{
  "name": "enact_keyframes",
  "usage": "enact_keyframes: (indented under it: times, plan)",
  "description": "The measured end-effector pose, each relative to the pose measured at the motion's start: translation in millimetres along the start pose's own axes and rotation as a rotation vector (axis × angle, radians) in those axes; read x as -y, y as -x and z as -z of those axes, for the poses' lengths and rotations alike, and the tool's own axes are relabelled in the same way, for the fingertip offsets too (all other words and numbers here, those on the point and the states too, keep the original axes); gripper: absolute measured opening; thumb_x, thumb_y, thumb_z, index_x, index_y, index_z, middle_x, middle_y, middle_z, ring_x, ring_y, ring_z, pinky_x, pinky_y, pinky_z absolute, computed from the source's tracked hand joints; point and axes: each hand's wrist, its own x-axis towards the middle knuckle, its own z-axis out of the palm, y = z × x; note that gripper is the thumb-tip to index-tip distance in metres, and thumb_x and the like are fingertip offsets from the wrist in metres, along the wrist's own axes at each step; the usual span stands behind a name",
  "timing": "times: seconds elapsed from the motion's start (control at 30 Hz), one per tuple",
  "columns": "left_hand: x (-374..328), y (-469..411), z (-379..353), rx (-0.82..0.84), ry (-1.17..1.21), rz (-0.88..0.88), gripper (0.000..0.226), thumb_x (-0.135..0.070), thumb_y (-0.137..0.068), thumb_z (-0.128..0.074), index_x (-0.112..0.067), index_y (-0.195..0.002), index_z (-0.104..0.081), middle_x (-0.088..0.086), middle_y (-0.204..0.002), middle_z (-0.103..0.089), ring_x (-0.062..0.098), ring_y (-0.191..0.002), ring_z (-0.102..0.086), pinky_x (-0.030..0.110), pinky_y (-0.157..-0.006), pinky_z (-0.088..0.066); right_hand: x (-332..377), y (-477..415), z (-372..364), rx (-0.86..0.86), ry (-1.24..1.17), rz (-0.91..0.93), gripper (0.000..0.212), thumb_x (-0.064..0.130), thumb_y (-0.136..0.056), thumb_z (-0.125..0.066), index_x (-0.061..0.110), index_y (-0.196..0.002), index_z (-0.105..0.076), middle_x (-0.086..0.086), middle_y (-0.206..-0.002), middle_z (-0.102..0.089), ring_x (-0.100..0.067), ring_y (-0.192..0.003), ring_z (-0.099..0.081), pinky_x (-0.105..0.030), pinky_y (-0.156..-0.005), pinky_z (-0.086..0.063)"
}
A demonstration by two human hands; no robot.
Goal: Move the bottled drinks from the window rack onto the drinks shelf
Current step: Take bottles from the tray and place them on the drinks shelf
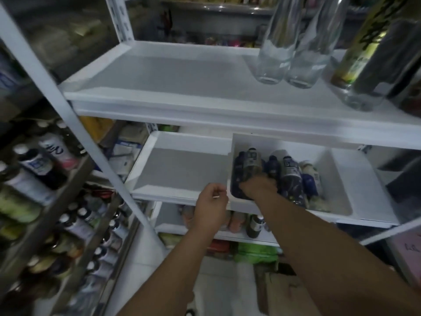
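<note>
Partway: right hand grips a dark labelled plastic bottle in the white plastic shelf bin, left hand curled, hold unclear; grey metal window rack looks well stocked.

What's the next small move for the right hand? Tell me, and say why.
Probably settle the dark bottle down and release it. The right hand grips it inside the white bin, at the left end of a row of bottles already lying there, so it looks all but placed.
</note>
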Motion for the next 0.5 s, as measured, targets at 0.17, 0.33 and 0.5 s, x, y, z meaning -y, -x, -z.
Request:
enact_keyframes:
  times: [0.17, 0.33, 0.5]
  plan:
    - [6.9, -1.5, 21.6, -0.01, 0.001, 0.0, 0.027, -0.002, -0.089, -0.056, -0.027, -0.079, -0.06, 0.002, -0.084, -0.062, 0.022, -0.08, -0.056, 0.036, -0.079, -0.048, 17.3, 10.9, 26.3, 0.073, -0.506, -0.028, 0.066, 0.032, -0.084, -0.07, 0.004, -0.139, -0.046, -0.016, -0.123, -0.062, -0.032, -0.105, -0.063, -0.034, -0.085, -0.056]
    - [-20.2, -4.3, 62.6, -0.064, 0.087, 0.0, 0.011, -0.016, -0.093, -0.055, -0.024, -0.096, -0.063, 0.0, -0.09, -0.063, 0.021, -0.087, -0.061, 0.033, -0.077, -0.048, 64.8, 87.7, 55.7, 0.102, -0.919, 0.121, 0.046, 0.03, -0.072, -0.076, 0.005, -0.108, -0.06, -0.011, -0.094, -0.07, -0.028, -0.083, -0.068, -0.036, -0.07, -0.062]
    - [-49.9, 15.7, 134.9, -0.158, 0.321, 0.032, 0.042, -0.028, -0.096, -0.053, -0.036, -0.135, -0.041, -0.006, -0.115, -0.059, 0.008, -0.095, -0.062, 0.03, -0.065, -0.048, 111.2, 197.8, 19.1, 0.396, -1.126, 0.115, 0.025, 0.026, -0.075, -0.077, 0.015, -0.093, -0.064, -0.011, -0.085, -0.072, -0.026, -0.077, -0.07, -0.037, -0.069, -0.06]
